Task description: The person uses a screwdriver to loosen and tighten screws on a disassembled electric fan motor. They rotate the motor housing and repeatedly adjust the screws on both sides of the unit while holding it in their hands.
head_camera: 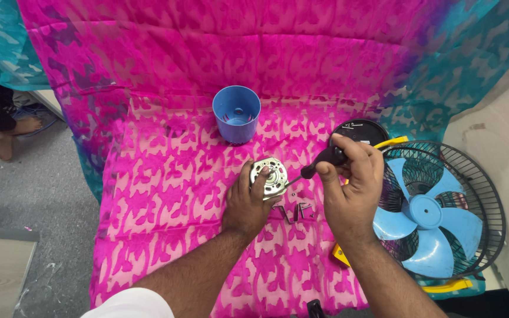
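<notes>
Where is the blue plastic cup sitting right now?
In the head view, the blue plastic cup stands upright at the back centre of the pink cloth, beyond the round metal motor under the left hand.

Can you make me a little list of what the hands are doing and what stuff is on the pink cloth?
left hand: holds a round metal motor down on the pink cloth
right hand: grips a black-handled screwdriver, tip at the motor
near the hands: small bent metal pieces
behind: blue plastic cup-shaped cover, black round lid
right side: fan with blue blades in a dark wire cage
</notes>
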